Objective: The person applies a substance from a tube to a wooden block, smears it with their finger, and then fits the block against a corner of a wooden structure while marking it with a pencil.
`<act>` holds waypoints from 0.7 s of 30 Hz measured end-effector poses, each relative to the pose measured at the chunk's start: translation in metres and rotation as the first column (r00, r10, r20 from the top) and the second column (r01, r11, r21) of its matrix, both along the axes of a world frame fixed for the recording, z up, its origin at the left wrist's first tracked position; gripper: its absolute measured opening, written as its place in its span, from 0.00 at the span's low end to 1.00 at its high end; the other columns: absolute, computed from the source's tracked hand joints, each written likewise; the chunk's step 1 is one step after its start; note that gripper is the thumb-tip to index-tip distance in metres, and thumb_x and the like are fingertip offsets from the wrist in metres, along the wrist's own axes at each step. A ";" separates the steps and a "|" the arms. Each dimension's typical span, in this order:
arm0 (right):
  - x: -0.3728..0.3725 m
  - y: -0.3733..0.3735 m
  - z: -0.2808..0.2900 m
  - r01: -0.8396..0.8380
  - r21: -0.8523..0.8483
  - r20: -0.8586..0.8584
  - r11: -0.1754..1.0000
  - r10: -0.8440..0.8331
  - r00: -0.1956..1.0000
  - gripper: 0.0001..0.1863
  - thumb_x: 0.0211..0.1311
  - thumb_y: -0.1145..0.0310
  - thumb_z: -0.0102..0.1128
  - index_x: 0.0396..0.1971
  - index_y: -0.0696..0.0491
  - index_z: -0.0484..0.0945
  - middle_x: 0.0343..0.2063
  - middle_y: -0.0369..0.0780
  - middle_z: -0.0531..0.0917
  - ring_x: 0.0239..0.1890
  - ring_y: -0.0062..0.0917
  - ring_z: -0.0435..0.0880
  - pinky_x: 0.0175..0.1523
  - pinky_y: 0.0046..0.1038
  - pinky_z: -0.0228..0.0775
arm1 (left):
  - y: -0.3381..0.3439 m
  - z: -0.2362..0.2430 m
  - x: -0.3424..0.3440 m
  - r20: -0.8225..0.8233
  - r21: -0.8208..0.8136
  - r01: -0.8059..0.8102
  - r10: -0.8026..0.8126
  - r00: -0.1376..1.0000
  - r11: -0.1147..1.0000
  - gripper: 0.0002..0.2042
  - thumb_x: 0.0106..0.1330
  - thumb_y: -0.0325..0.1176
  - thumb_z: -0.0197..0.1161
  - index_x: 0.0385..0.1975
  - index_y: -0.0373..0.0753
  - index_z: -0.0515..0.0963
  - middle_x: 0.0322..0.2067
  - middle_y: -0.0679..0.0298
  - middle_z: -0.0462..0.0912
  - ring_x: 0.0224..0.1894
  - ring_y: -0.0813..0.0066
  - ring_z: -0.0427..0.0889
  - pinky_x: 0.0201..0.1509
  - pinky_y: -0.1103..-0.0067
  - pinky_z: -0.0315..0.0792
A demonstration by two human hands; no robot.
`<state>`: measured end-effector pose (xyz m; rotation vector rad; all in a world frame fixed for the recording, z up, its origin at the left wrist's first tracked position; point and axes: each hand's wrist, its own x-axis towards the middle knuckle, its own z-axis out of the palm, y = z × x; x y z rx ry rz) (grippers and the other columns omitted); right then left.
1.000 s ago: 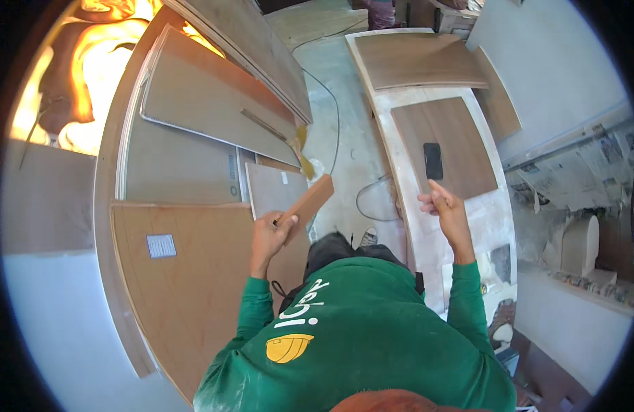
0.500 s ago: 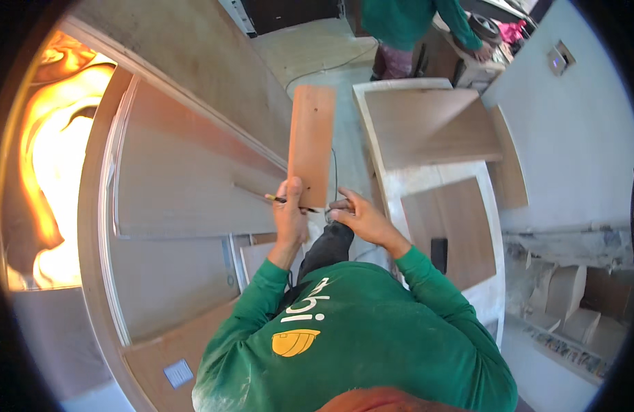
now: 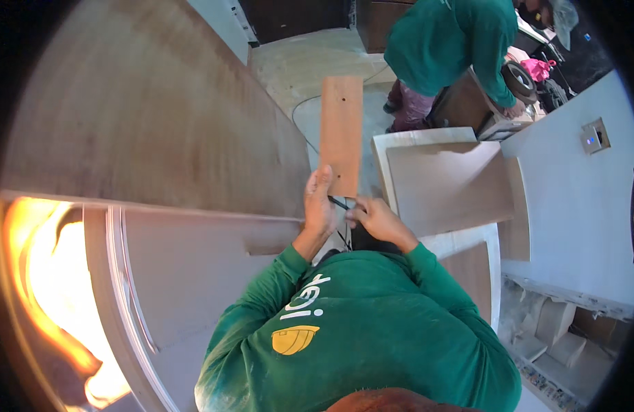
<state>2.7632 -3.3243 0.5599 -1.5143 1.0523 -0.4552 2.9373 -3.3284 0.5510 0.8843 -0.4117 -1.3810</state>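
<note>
In my left hand (image 3: 319, 206) is a narrow wooden board (image 3: 341, 130), gripped near its lower end with the thumb lying on its face. The board points away from me and has a small dark hole near each end. A thin dark stick like a pencil (image 3: 338, 202) runs from beside my left palm to my right hand (image 3: 380, 221). My right fingers are closed around the stick's end, just below the board's lower edge. Part of the stick is hidden by the fingers.
A large wooden panel (image 3: 159, 117) stands at my left. Pale-edged wooden panels (image 3: 447, 185) lie to my right. Ahead on the right, a co-worker in a green top (image 3: 454, 48) leans over a cluttered surface. A cable (image 3: 300, 113) crosses the floor.
My right fingers have gone from spread to closed on the pencil-like stick. The view has shifted, and the board now looks more upright. The co-worker shows more fully.
</note>
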 end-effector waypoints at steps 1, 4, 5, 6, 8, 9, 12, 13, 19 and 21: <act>-0.007 -0.014 -0.014 -0.061 0.000 -0.009 0.998 0.061 0.998 0.16 0.73 0.69 0.58 0.55 0.59 0.83 0.32 0.44 0.89 0.36 0.31 0.89 0.45 0.35 0.78 | -0.022 -0.010 0.011 0.059 0.010 -0.020 0.019 0.998 1.000 0.23 0.74 0.53 0.69 0.52 0.38 0.76 0.48 0.66 0.83 0.46 0.77 0.82 0.52 0.77 0.76; -0.041 -0.058 -0.057 -0.074 0.106 -0.005 0.992 0.075 0.997 0.18 0.74 0.72 0.53 0.58 0.62 0.80 0.33 0.44 0.88 0.33 0.27 0.88 0.43 0.33 0.78 | -0.099 -0.022 0.043 0.245 0.051 -0.052 0.037 0.969 0.997 0.22 0.75 0.51 0.69 0.52 0.36 0.78 0.48 0.66 0.83 0.49 0.79 0.80 0.56 0.77 0.74; -0.048 -0.075 -0.065 -0.056 0.166 0.007 0.985 0.055 0.998 0.19 0.74 0.73 0.52 0.59 0.63 0.79 0.34 0.44 0.88 0.32 0.26 0.87 0.42 0.32 0.79 | -0.122 -0.019 0.054 0.308 0.089 -0.058 0.028 0.951 0.994 0.22 0.75 0.50 0.68 0.53 0.35 0.78 0.47 0.65 0.83 0.49 0.79 0.80 0.57 0.78 0.73; -0.058 -0.093 -0.073 0.029 0.216 -0.017 0.976 -0.026 1.000 0.20 0.74 0.75 0.50 0.61 0.63 0.76 0.35 0.44 0.88 0.31 0.25 0.87 0.42 0.31 0.79 | -0.147 -0.019 0.062 0.368 0.127 -0.066 0.015 0.930 0.990 0.22 0.76 0.49 0.68 0.53 0.35 0.79 0.47 0.65 0.83 0.50 0.79 0.80 0.57 0.78 0.73; -0.067 -0.135 -0.076 0.182 0.321 -0.056 0.930 -0.173 0.983 0.22 0.75 0.77 0.46 0.65 0.64 0.72 0.38 0.45 0.88 0.30 0.24 0.86 0.40 0.29 0.79 | -0.194 -0.041 0.086 0.423 0.111 -0.102 0.046 0.905 0.989 0.20 0.77 0.48 0.67 0.52 0.36 0.79 0.46 0.65 0.83 0.49 0.79 0.80 0.56 0.77 0.74; -0.072 -0.164 -0.088 0.179 0.280 -0.090 0.943 -0.160 0.983 0.24 0.75 0.79 0.44 0.69 0.61 0.68 0.39 0.44 0.87 0.29 0.24 0.86 0.39 0.28 0.78 | -0.216 -0.045 0.095 0.459 0.157 -0.109 0.026 0.888 0.982 0.19 0.77 0.49 0.67 0.50 0.37 0.79 0.46 0.66 0.83 0.49 0.79 0.80 0.57 0.76 0.74; -0.078 -0.234 -0.070 0.291 0.233 0.034 0.928 -0.307 0.951 0.23 0.75 0.79 0.44 0.67 0.61 0.69 0.37 0.43 0.86 0.29 0.22 0.85 0.39 0.28 0.78 | -0.295 -0.034 0.100 0.435 0.180 -0.089 0.002 0.900 0.980 0.18 0.77 0.48 0.66 0.49 0.39 0.79 0.45 0.67 0.83 0.49 0.78 0.80 0.56 0.76 0.74; -0.073 -0.256 -0.049 0.297 0.118 0.032 0.948 -0.303 0.953 0.19 0.75 0.77 0.47 0.63 0.61 0.71 0.35 0.43 0.84 0.31 0.24 0.84 0.41 0.30 0.78 | -0.309 -0.039 0.103 0.412 0.204 -0.090 -0.002 0.911 0.975 0.17 0.77 0.48 0.66 0.49 0.39 0.79 0.45 0.66 0.83 0.49 0.78 0.81 0.55 0.76 0.75; -0.051 -0.384 -0.043 0.276 0.141 -0.048 0.951 -0.272 0.961 0.16 0.71 0.72 0.53 0.54 0.60 0.74 0.32 0.39 0.79 0.35 0.25 0.78 0.44 0.31 0.73 | -0.432 -0.044 0.111 0.354 0.295 -0.062 -0.048 0.934 0.954 0.16 0.75 0.48 0.69 0.50 0.43 0.81 0.45 0.70 0.85 0.46 0.81 0.81 0.50 0.80 0.72; -0.039 -0.414 -0.054 0.296 0.208 0.085 0.932 -0.319 0.944 0.14 0.72 0.68 0.56 0.52 0.59 0.76 0.32 0.35 0.78 0.38 0.19 0.76 0.47 0.26 0.70 | -0.475 -0.039 0.110 0.397 0.375 -0.074 -0.088 0.914 0.924 0.16 0.74 0.48 0.69 0.50 0.43 0.81 0.45 0.69 0.85 0.45 0.81 0.81 0.48 0.79 0.72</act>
